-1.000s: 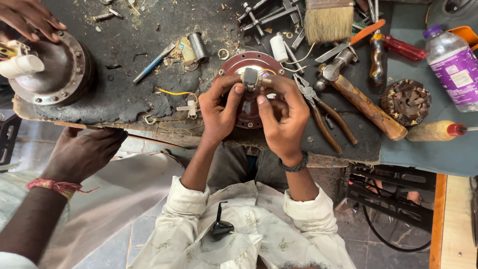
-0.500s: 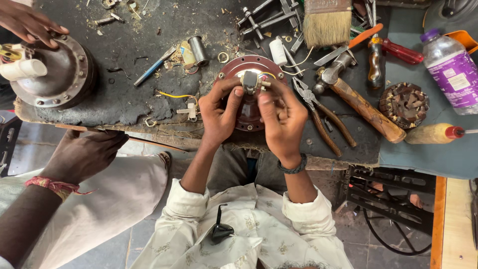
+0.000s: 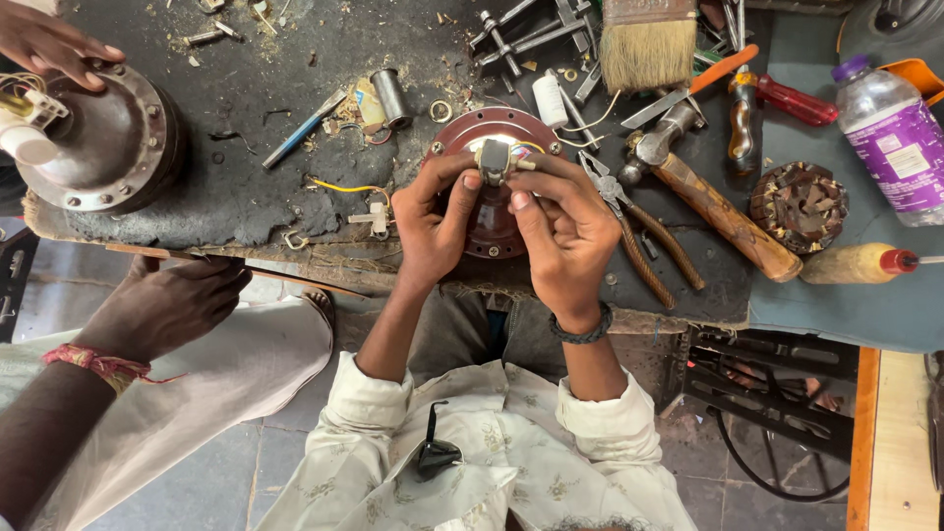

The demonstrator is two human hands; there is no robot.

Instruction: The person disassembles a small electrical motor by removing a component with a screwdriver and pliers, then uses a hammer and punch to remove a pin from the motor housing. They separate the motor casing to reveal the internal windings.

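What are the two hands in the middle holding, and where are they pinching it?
Both the left hand and the right hand pinch a small metal part by its sides with their fingertips, above the round reddish-brown motor cover on the workbench.

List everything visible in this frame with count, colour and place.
round motor housing: 1, reddish-brown, bench centre
small metal part: 1, grey, on the housing, between both hands
second motor housing: 1, silver, bench left
paintbrush: 1, tan bristles, top
hammer: 1, wooden handle, right of centre
pliers: 1, dark, beside hammer
plastic bottle: 1, purple label, far right
co-worker's hands: 2, left side
left hand: on housing
right hand: pinching part
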